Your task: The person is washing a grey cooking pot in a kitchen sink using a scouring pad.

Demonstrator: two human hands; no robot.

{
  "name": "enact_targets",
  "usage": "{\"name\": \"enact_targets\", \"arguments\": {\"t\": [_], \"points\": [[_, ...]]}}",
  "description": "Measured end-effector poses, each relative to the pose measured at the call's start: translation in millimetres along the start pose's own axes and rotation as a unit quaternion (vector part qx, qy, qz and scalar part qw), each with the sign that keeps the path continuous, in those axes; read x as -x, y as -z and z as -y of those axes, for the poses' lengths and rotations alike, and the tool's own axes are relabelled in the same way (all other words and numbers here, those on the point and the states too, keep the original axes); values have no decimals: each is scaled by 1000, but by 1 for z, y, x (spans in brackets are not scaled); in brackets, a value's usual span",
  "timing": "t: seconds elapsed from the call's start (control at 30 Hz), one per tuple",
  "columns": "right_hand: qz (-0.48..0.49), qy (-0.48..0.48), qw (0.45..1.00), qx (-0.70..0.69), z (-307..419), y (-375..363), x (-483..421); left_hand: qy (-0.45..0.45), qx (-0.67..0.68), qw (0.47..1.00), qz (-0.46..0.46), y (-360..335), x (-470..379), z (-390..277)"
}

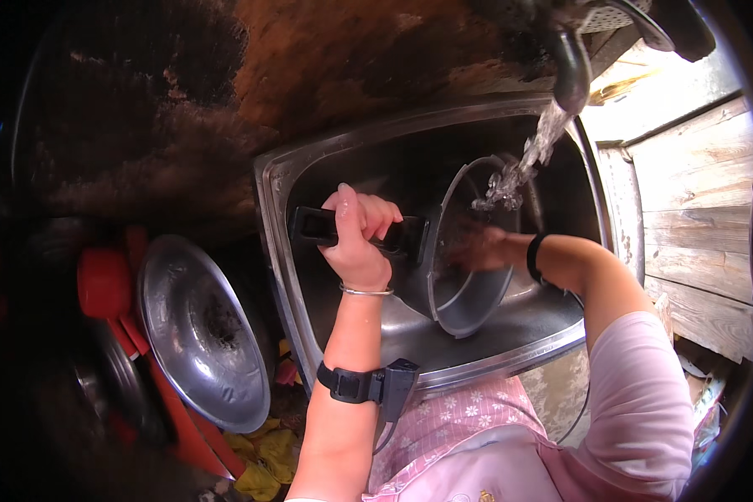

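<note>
My left hand (pixel 363 232) is wrapped around the black handle (pixel 317 227) of a cooking pan (pixel 472 317) with deep walls. The pan is tipped on its side within the steel sink (pixel 414 357), its mouth facing right. Inside that mouth my right hand (pixel 480 246) is blurred by motion, and I cannot see whether it holds anything. From the metal faucet (pixel 571 78), a stream of water (pixel 543 138) pours down to the pan's upper rim.
To the left of the sink, a large metal basin (pixel 204 332) leans beside a red plastic dipper (pixel 105 282). Yellow cloth or plastic (pixel 263 461) lies below it. A dark, stained wall (pixel 351 63) rises behind the sink, and wooden boards (pixel 696 219) stand at the right.
</note>
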State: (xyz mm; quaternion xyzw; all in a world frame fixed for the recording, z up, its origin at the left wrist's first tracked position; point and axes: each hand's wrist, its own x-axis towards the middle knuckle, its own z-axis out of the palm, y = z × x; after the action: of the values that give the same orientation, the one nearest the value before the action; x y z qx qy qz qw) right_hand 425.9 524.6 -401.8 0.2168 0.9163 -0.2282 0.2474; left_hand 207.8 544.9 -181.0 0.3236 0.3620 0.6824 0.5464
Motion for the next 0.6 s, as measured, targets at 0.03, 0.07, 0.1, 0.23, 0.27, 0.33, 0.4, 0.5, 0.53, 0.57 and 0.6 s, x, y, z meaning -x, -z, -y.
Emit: {"name": "enact_targets", "arguments": {"t": [0.03, 0.07, 0.1, 0.23, 0.27, 0.33, 0.4, 0.5, 0.53, 0.57, 0.6], "points": [[36, -41, 996, 72, -17, -5, -12, 0, -3, 1000, -4, 2, 0, 0], [36, -31, 996, 72, -9, -8, -20, -12, -8, 1000, -5, 6, 0, -2], [-31, -98, 993, 50, 3, -15, -21, -22, -8, 1000, -1, 9, 2, -2], [-75, -289, 950, -92, 83, 11, -15, -22, -4, 999, -24, 16, 3, -4], [84, -271, 944, -169, 121, 54, -16, -29, -3, 999, -29, 19, 5, -4], [-87, -206, 694, -685, 156, 41, -23, -30, 7, 999, -27, 16, 4, 0], [-65, -175, 619, -763, 156, 74, -7, -35, -8, 999, -35, 18, 5, -3], [-63, 3, 776, -628, 138, 53, 14, -26, -12, 999, -27, 12, 3, -5], [-56, 57, 879, -471, 124, 32, 24, -21, -9, 999, -24, 11, 2, -1], [2, 1, 946, -324, 103, 30, 32, -19, -10, 1000, -23, 11, 2, 0], [73, -36, 981, -174, 80, 45, 36, -21, -12, 999, -23, 12, 1, -2]]}}
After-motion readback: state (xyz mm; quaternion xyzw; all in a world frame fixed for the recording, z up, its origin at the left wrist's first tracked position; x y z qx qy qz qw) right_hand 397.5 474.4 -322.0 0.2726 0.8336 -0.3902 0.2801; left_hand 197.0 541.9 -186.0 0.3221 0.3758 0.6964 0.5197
